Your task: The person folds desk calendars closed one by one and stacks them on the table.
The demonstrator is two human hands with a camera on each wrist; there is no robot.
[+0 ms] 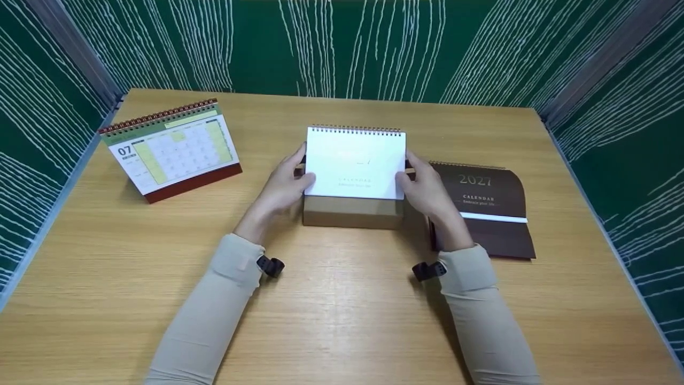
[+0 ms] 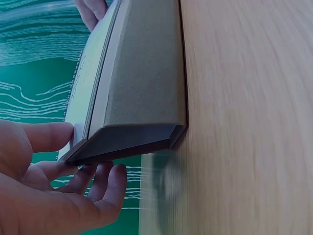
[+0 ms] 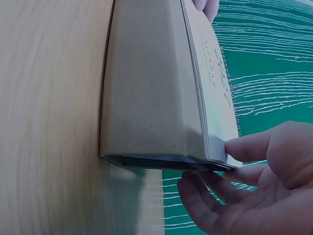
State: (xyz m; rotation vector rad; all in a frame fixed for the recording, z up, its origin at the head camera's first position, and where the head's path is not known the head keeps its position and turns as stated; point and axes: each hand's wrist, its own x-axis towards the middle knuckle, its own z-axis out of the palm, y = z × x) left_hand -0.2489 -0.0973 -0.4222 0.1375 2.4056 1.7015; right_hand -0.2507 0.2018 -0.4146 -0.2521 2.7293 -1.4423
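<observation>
A spiral-bound desk calendar (image 1: pixel 355 163) with a white front page stands in the middle of the table, on a folded brown cardboard stand (image 1: pixel 352 213). My left hand (image 1: pixel 284 182) grips its left edge, thumb on the page and fingers behind. On the opposite edge, my right hand (image 1: pixel 425 184) holds it the same way. The left wrist view shows the open end of the stand (image 2: pixel 146 73) beside the left fingers (image 2: pixel 115 188). In the right wrist view, the right thumb (image 3: pixel 249 147) presses on the page near the corner.
A second desk calendar (image 1: pixel 176 152), showing 07, stands at the left on a red base. To the right is a dark brown 2027 calendar (image 1: pixel 481 187) with a white band across it, partly behind my right forearm. Green walls with white streaks border the wooden table (image 1: pixel 331 310).
</observation>
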